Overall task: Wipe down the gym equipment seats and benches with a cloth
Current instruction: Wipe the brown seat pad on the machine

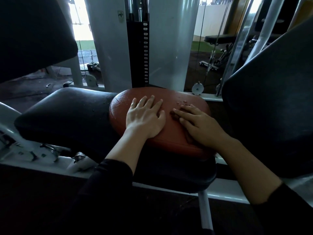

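Note:
A reddish-brown padded seat (pixel 189 141) lies in the middle of the view, with droplets or flaking on its far surface. My left hand (pixel 145 116) rests flat on it, palm down, fingers spread. My right hand (pixel 198 122) lies on the seat's right half, fingers extended and slightly apart. No cloth shows in either hand. A black padded seat (pixel 67 114) adjoins the red one on the left, and another black pad (pixel 177 172) sits below its near edge.
A white weight-stack tower (pixel 138 41) with a pin column stands right behind the seat. Large black back pads rise at upper left (pixel 33 34) and at right (pixel 271 107). White frame tubes (pixel 205 211) run beneath. A bench (pixel 220 38) stands far right.

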`<state>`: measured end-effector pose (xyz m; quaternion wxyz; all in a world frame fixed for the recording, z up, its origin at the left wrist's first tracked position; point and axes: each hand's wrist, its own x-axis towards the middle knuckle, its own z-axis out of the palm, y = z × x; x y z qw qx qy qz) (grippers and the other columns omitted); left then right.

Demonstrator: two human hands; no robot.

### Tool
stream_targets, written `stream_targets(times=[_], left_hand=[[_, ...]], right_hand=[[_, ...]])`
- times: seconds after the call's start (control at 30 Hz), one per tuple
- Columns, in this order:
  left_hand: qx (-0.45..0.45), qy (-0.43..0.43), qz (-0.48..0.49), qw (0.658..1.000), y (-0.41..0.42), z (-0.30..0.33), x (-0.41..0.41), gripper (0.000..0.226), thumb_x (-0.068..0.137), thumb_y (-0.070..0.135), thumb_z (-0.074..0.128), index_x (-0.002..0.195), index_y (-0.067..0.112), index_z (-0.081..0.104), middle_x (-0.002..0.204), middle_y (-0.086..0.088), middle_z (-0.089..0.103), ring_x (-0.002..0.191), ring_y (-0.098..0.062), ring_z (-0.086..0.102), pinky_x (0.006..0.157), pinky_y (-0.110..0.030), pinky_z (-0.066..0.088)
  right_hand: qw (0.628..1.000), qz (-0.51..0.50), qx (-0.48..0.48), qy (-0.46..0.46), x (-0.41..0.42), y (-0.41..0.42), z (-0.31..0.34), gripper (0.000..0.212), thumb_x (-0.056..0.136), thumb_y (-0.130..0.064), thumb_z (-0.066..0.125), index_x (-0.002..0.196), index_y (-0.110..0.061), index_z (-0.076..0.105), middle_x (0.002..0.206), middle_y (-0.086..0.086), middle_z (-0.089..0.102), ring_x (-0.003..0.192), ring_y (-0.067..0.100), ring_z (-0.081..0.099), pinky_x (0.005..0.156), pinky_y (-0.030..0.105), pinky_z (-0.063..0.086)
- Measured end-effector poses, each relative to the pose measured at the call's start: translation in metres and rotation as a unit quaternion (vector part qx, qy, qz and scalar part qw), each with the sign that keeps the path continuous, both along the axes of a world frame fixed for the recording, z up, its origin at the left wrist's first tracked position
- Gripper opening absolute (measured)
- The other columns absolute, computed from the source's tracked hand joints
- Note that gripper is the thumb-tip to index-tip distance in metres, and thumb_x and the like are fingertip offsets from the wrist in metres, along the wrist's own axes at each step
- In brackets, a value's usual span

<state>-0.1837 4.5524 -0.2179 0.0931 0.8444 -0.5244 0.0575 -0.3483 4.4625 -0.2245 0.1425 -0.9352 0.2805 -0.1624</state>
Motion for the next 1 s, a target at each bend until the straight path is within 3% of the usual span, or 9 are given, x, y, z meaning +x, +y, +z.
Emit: stream_targets(times=[0.13, 0.27, 0.5, 0.7, 0.87, 1.0], left_hand=[[-0.014, -0.004, 0.003, 1.000, -0.001, -0.003, 0.001, 0.055, 0.098, 0.047, 0.021, 0.152, 0.037, 0.016, 0.161, 0.009, 0.008, 0.148, -0.011, 0.003, 0.120, -0.038, -0.002], [-0.018, -0.001, 0.002, 1.000, -0.001, -0.003, 0.002, 0.054, 0.098, 0.047, 0.021, 0.152, 0.039, 0.016, 0.161, 0.010, 0.008, 0.148, -0.010, 0.003, 0.120, -0.036, -0.003], [-0.031, 0.006, 0.002, 1.000, 0.001, -0.003, 0.001, 0.054, 0.098, 0.048, 0.022, 0.151, 0.040, 0.019, 0.161, 0.010, 0.010, 0.147, -0.009, 0.004, 0.120, -0.036, -0.003], [-0.037, 0.008, 0.004, 0.999, -0.001, -0.004, 0.001, 0.054, 0.098, 0.048, 0.023, 0.151, 0.039, 0.020, 0.161, 0.010, 0.010, 0.147, -0.010, 0.005, 0.120, -0.037, -0.002], [-0.034, 0.012, 0.005, 0.999, 0.000, -0.003, 0.001, 0.054, 0.098, 0.048, 0.023, 0.151, 0.040, 0.020, 0.161, 0.011, 0.010, 0.147, -0.009, 0.004, 0.120, -0.035, -0.002], [-0.034, 0.015, 0.003, 0.999, 0.001, -0.003, 0.001, 0.053, 0.098, 0.048, 0.022, 0.151, 0.041, 0.020, 0.161, 0.011, 0.010, 0.147, -0.009, 0.004, 0.120, -0.035, -0.003]], right_hand=[[1.000, -0.020, -0.006, 0.018, 0.039, -0.025, 0.008, 0.042, 0.101, -0.036, 0.032, 0.143, -0.038, 0.035, 0.154, -0.006, 0.027, 0.144, 0.015, 0.017, 0.113, 0.033, 0.018], [0.997, -0.073, 0.022, 0.028, 0.068, -0.070, 0.017, 0.041, 0.101, -0.033, 0.032, 0.140, -0.037, 0.040, 0.151, -0.003, 0.033, 0.135, 0.021, 0.035, 0.108, 0.037, 0.029], [0.973, -0.224, 0.058, 0.023, 0.033, -0.087, 0.000, 0.044, 0.100, -0.025, 0.032, 0.143, -0.028, 0.038, 0.154, 0.007, 0.028, 0.138, 0.028, 0.030, 0.108, 0.040, 0.029], [0.987, -0.149, -0.048, 0.023, 0.055, -0.039, 0.004, 0.043, 0.100, -0.032, 0.031, 0.143, -0.030, 0.038, 0.153, 0.002, 0.031, 0.141, 0.025, 0.025, 0.114, 0.039, 0.019], [0.992, -0.109, 0.051, 0.041, 0.086, -0.078, 0.019, 0.041, 0.101, -0.033, 0.030, 0.141, -0.032, 0.039, 0.150, 0.003, 0.034, 0.134, 0.025, 0.035, 0.105, 0.041, 0.031], [0.977, -0.196, 0.072, 0.051, 0.058, -0.104, 0.013, 0.041, 0.101, -0.031, 0.027, 0.141, -0.031, 0.039, 0.148, 0.010, 0.034, 0.130, 0.031, 0.038, 0.102, 0.042, 0.034]])
